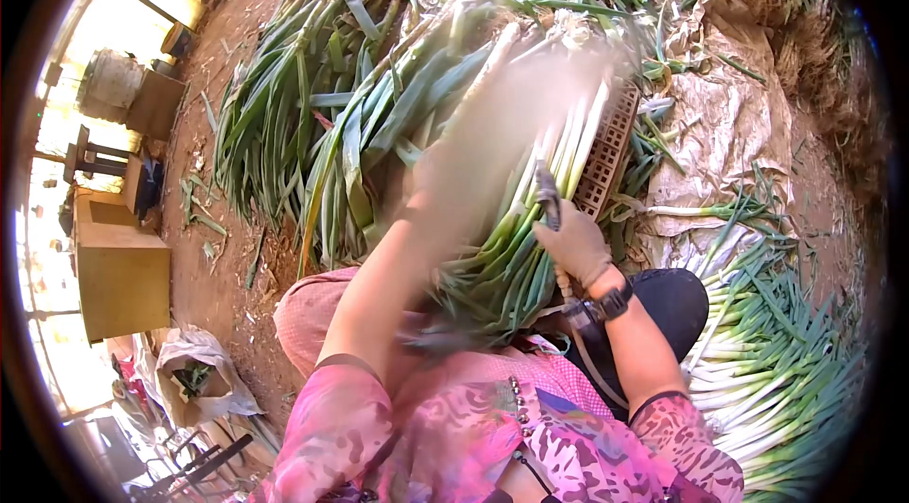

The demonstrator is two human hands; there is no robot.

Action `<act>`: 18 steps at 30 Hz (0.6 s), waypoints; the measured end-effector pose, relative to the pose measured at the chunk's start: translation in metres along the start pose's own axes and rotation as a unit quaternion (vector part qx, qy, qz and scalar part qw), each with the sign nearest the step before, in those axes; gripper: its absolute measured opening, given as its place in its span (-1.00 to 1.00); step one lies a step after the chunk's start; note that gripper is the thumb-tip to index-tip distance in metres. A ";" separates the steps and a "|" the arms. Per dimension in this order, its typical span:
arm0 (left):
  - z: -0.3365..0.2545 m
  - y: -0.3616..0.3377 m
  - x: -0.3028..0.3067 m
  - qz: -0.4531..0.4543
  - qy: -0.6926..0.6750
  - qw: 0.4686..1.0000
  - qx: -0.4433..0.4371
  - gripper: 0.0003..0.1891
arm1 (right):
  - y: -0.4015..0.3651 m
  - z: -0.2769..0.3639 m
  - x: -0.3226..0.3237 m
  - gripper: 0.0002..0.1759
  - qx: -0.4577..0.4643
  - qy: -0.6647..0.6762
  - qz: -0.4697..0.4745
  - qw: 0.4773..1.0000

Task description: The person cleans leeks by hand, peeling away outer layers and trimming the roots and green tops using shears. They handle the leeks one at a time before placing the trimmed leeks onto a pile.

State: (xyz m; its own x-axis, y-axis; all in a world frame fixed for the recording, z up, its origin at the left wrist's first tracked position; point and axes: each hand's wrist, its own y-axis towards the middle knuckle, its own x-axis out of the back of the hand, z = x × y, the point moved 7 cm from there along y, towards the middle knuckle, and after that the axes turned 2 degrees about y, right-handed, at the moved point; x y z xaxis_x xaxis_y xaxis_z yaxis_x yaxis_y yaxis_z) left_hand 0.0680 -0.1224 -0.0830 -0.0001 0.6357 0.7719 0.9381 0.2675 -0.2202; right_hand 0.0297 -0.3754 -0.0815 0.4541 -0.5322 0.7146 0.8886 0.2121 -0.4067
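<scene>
My right hand [576, 245], gloved and with a dark watch on the wrist, is closed around a dark air gun [547, 192]. A hose fitting shows below the fist, and a hose [598, 378] runs down past my lap. My left hand [557, 81] is stretched far forward and smeared by motion, so its fingers cannot be made out. It is over the white root ends of a bunch of leeks [502, 266], whose green leaves hang toward my lap. Beneath the bunch's right side lies a brown slotted plastic crate [608, 148].
A heap of untrimmed leeks [294, 115] lies at the left. Leeks with clean white stems [757, 361] are spread at the right, near a crumpled sack [729, 115]. Several boxes [123, 261] and a white plastic bag [204, 375] stand at the far left.
</scene>
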 end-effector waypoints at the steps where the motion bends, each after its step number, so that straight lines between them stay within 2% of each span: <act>1: -0.008 0.001 -0.002 0.004 -0.012 1.000 -0.007 -0.58 | -0.005 -0.011 0.007 -0.43 -0.022 0.035 -0.017 0.999; 3: -0.023 -0.004 -0.019 0.048 -0.073 0.996 -0.032 -0.51 | -0.004 -0.042 0.027 -0.42 -0.056 0.028 -0.122 0.991; 5: -0.006 0.013 -0.073 0.081 0.035 0.996 -0.029 -0.36 | 0.005 -0.079 0.043 -0.37 -0.099 -0.037 -0.187 0.977; 7: -0.016 0.010 -0.090 0.093 0.081 0.992 -0.001 -0.26 | 0.017 -0.106 0.052 -0.26 -0.148 -0.088 -0.212 0.962; 10: -0.024 0.004 -0.088 0.095 0.104 0.989 0.036 -0.23 | 0.024 -0.086 0.053 -0.20 0.015 -0.099 -0.311 0.945; 11: -0.029 0.002 -0.080 0.081 0.107 0.990 0.038 -0.32 | 0.023 -0.067 0.052 -0.18 -0.004 -0.047 -0.261 0.964; 13: -0.020 0.010 -0.071 0.051 0.110 0.992 0.042 -0.44 | 0.049 -0.069 0.032 -0.17 0.005 0.081 -0.228 0.970; 15: -0.048 -0.008 -0.031 0.018 0.075 0.996 0.035 -0.54 | 0.075 -0.068 0.017 -0.16 -0.028 0.179 -0.179 0.967; 16: -0.084 -0.033 0.006 0.003 0.038 0.999 0.023 -0.58 | 0.087 -0.066 0.013 -0.14 -0.050 0.211 -0.154 0.964; 17: -0.085 -0.030 0.005 0.005 0.068 0.995 -0.066 -0.57 | 0.097 -0.066 0.006 -0.13 -0.072 0.243 -0.128 0.959; 18: -0.069 -0.017 -0.011 0.035 0.017 0.997 -0.059 -0.57 | 0.105 -0.066 -0.003 -0.15 -0.066 0.255 -0.128 0.956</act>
State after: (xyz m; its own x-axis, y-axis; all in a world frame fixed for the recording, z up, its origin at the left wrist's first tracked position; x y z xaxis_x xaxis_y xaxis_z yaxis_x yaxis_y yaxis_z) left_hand 0.0760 -0.1843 -0.0467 0.0763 0.6236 0.7780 0.9699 0.1347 -0.2030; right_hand 0.1171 -0.4058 -0.1636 0.1010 -0.8906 0.4435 0.9352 -0.0671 -0.3477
